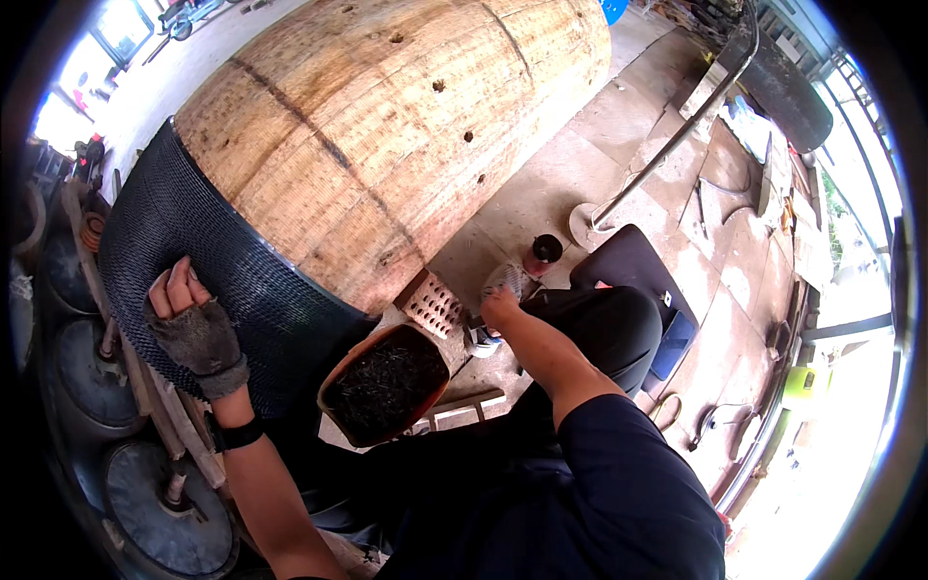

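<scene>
A large barrel-shaped wooden body [358,135], with several small holes in its side, lies tilted in front of me. Its near left end is wrapped by a dark band [280,300] densely set with small black studs. My left hand [198,333], in a grey fingerless glove, rests against that band with its fingers curled in; what they hold, if anything, is hidden. Lower right of the band sits a tub [387,382] full of thin black nails. My right hand [500,307] is closed beside a pale patterned shoe [509,279], its contents too small to make out.
A brick with holes [435,306] stands against the wooden body. Nearby are a dark red cup [543,253], a dark seat or pad [628,266] and a phone [674,345]. Round dark discs [169,507] and wooden bars line the left. A metal pole [677,145] slants at right.
</scene>
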Motion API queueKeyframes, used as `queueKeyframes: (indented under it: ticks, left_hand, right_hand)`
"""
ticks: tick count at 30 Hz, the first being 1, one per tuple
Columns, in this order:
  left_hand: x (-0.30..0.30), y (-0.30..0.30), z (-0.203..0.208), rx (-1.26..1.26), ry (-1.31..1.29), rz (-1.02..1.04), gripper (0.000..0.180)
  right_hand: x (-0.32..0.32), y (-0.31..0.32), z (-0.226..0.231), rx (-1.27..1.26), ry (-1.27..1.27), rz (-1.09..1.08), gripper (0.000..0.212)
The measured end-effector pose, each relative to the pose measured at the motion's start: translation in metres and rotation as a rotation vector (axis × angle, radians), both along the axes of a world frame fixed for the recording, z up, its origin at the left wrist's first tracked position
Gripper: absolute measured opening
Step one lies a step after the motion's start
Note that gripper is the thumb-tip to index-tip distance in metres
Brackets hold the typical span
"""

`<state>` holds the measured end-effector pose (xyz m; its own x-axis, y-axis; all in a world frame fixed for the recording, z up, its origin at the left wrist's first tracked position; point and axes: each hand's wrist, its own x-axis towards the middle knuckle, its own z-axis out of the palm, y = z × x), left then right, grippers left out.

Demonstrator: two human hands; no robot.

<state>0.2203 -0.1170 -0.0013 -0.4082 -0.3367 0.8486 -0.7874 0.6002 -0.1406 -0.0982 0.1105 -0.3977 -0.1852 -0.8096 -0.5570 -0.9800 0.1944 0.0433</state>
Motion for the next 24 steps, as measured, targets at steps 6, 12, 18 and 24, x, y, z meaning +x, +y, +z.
queueKeyframes:
  ticks: [6,12,18,24]
  left_hand:
    - [0.009,0.003,0.002,-0.006,-0.010,0.024,0.018]
    - [0.007,0.001,0.000,0.026,0.029,-0.007,0.018]
    - [0.001,0.000,0.001,-0.003,-0.013,0.003,0.018]
    - [0.004,0.004,0.001,0.060,0.009,0.017,0.017]
  right_hand:
    - [0.024,-0.004,0.005,0.076,-0.031,0.101,0.029]
    - [0.032,0.003,0.003,0.133,0.076,0.167,0.037]
    - [0.031,0.011,-0.013,0.056,0.186,0.129,0.037]
    - [0.023,-0.004,0.030,0.183,0.137,0.078,0.044]
